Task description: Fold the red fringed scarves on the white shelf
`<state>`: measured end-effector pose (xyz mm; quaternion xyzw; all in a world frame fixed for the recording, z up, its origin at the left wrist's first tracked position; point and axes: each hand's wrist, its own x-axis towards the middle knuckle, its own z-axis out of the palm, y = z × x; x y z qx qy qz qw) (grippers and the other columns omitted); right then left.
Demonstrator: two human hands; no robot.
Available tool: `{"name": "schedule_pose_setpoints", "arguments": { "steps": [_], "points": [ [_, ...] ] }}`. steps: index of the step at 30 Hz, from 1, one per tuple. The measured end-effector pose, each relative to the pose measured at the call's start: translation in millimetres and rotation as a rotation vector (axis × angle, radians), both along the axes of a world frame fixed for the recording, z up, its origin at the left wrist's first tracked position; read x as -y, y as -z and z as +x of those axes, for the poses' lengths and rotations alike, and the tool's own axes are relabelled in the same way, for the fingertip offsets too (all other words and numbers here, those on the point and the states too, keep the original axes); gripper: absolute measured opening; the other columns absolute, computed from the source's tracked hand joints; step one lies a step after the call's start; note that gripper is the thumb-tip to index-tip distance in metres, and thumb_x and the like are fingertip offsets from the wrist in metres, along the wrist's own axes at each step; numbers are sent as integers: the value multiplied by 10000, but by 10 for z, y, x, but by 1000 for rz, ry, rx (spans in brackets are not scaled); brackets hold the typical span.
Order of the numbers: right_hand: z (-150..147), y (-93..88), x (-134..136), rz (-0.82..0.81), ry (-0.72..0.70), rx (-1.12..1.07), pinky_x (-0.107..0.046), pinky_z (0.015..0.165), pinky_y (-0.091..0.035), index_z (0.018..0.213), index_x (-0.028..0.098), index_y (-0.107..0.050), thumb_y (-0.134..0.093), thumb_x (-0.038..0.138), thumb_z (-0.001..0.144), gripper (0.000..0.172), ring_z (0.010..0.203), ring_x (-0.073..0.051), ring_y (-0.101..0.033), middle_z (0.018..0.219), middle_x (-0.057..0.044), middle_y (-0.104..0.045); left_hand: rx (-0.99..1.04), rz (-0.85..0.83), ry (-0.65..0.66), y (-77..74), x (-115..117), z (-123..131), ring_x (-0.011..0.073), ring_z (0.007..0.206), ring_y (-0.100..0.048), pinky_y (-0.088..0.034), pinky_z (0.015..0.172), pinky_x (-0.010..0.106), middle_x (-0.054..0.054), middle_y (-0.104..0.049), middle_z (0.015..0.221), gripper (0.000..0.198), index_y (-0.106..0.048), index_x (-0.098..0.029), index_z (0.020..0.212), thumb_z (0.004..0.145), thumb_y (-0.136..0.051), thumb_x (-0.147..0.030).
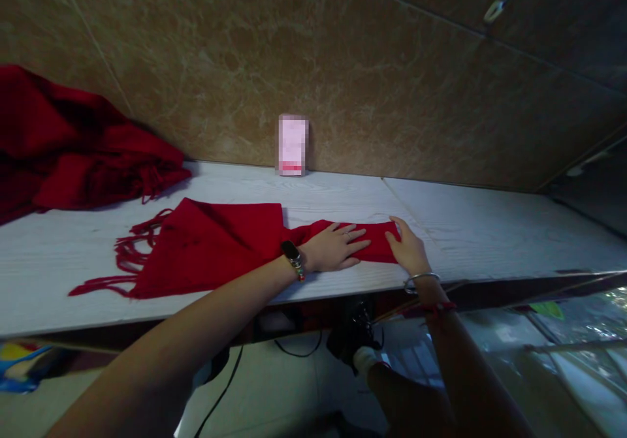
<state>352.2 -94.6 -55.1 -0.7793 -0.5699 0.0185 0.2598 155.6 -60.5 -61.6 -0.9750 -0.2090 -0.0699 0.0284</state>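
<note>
A red scarf (220, 242) lies along a white, wood-grained shelf, its fringed end spread out to the left. Toward the right it narrows into a folded strip (377, 242). My left hand (330, 249), wearing a ring and a watch (290, 251), rests flat on that strip with the fingers spread. At the strip's right end is my right hand (409, 247), a silver bangle on its wrist. Its thumb and a finger are apart, touching the cloth near the edge; the remaining fingers are mostly hidden.
More red fringed cloth (88, 144) is heaped at the left against the brown marbled wall (220, 66). A blurred pink-and-white object (292, 144) stands against the wall behind the scarf. The white shelf (490, 229) has its front edge near my forearms. Cables run along the floor below.
</note>
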Motion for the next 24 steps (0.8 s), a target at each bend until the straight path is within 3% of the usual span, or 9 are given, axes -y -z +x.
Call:
{"name": "schedule_pose_setpoints", "arguments": {
  "steps": [5, 9, 12, 16, 19, 24],
  "points": [
    [55, 46, -47, 48, -47, 46, -413, 852, -492, 1163, 218, -626, -429, 194, 814, 402, 909, -260, -653, 990, -84, -714, -23, -13, -16, -21, 19, -140, 238, 1367, -282, -291, 1062, 415, 98, -318, 1488, 505, -335, -182, 1413, 958, -323, -400],
    [155, 71, -66, 230, -87, 58, -439, 840, -488, 1122, 211, -646, -403, 194, 797, 406, 901, -274, -638, 956, -104, -708, -63, -26, -58, -135, 104, 22, 280, 1365, -273, -277, 1063, 445, 118, -304, 1492, 563, -338, -180, 1413, 944, -303, -490],
    [265, 81, -45, 328, -77, -74, -422, 785, -506, 1154, 215, -610, -412, 236, 795, 410, 843, -249, -636, 950, -87, -694, -38, -44, -71, -212, 144, 163, 296, 1365, -265, -284, 1058, 458, 112, -306, 1493, 582, -334, -200, 1415, 925, -345, -513],
    [391, 92, -27, 271, -47, -128, -400, 678, -515, 1172, 198, -593, -454, 279, 781, 423, 685, -225, -602, 770, -54, -647, -55, -99, -97, -205, 154, 243, 300, 1374, -241, -283, 1058, 488, 95, -264, 1512, 601, -293, -232, 1432, 907, -397, -506],
    [419, 132, -24, 202, -29, 69, -421, 743, -497, 1061, 170, -664, -484, 225, 754, 361, 721, -239, -585, 735, -75, -607, -82, -143, -106, -145, 159, 248, 309, 1393, -185, -268, 1066, 516, 74, -208, 1530, 568, -274, -263, 1439, 925, -359, -489],
    [378, 192, 9, 197, -51, 200, -415, 812, -491, 1082, 172, -671, -448, 158, 775, 380, 795, -245, -587, 807, -103, -585, -113, -180, -98, -141, 156, 245, 322, 1396, -166, -257, 1069, 536, 60, -191, 1537, 516, -329, -307, 1412, 927, -357, -481]
  ]
}}
